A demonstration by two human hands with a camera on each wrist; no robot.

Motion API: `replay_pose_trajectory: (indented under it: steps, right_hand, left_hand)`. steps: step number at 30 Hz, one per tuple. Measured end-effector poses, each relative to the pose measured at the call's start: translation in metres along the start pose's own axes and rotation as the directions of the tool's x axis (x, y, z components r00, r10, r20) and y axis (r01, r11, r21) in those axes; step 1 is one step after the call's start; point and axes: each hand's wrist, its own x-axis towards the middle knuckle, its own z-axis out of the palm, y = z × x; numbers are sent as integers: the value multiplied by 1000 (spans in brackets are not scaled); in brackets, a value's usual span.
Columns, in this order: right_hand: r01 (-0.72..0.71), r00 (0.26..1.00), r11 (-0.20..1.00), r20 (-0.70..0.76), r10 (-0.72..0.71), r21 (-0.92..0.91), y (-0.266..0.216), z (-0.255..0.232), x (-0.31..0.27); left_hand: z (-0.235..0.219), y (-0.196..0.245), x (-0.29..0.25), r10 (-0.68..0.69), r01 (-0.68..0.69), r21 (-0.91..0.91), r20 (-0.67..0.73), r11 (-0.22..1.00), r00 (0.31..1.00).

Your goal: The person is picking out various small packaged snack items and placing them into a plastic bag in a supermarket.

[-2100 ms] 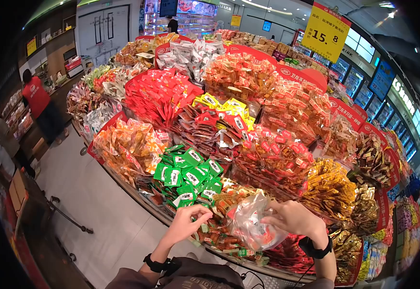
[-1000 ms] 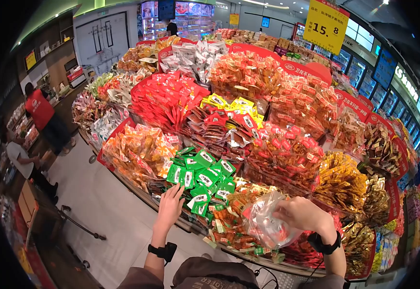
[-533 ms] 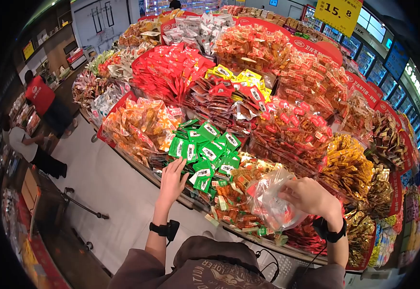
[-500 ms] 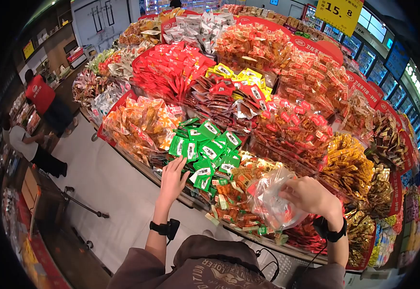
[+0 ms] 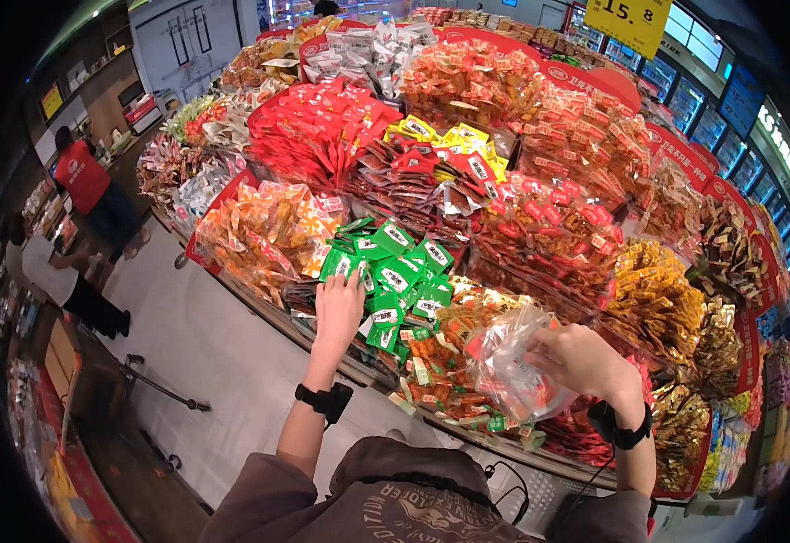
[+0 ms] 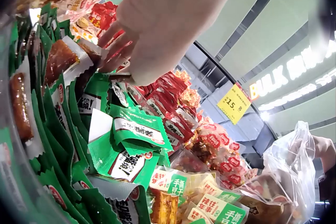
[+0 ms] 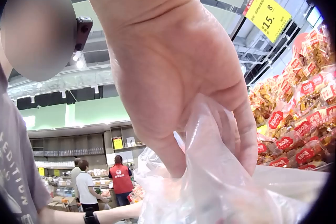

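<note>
My left hand (image 5: 339, 306) reaches over the pile of green snack packets (image 5: 398, 271), its fingertips on the packets at the near left of the pile. In the left wrist view, the fingers (image 6: 116, 50) extend down among these upright packets (image 6: 137, 129), some showing a brown filling through a clear side. My right hand (image 5: 585, 364) grips the gathered top of a clear plastic bag (image 5: 514, 362). Close up in the right wrist view, the bag's film (image 7: 207, 155) runs between thumb and fingers. Some red-printed contents show through the bag.
Orange-wrapped snacks (image 5: 268, 226) lie left of the green pile, and brown snack packs (image 5: 445, 362) lie nearer me. Gold packets (image 5: 655, 299) are heaped at the right. Two people stand beyond the aisle, one in a red vest (image 5: 81, 177). A yellow price sign (image 5: 626, 20) hangs overhead.
My left hand has moved up and right, from beside the brown packs onto the edge of the green packets. The right hand still holds the bag in nearly the same place.
</note>
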Motion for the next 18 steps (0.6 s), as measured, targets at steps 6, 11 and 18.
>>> replay_pose_trajectory:
  steps: [6,11,18]
  right_hand:
    - [-4,998,997,-57,8,77,1,2,-13]
    - [19,995,989,-103,-3,147,0,-1,-14]
    - [149,858,985,-507,-83,90,-26,-22,3]
  left_hand:
    - [-10,-10,-5,-209,129,-428,-146,895,967]
    - [-42,3,-11,-357,311,-950,295,-16,886]
    - [-116,56,-10,-70,387,-896,410,-217,909]
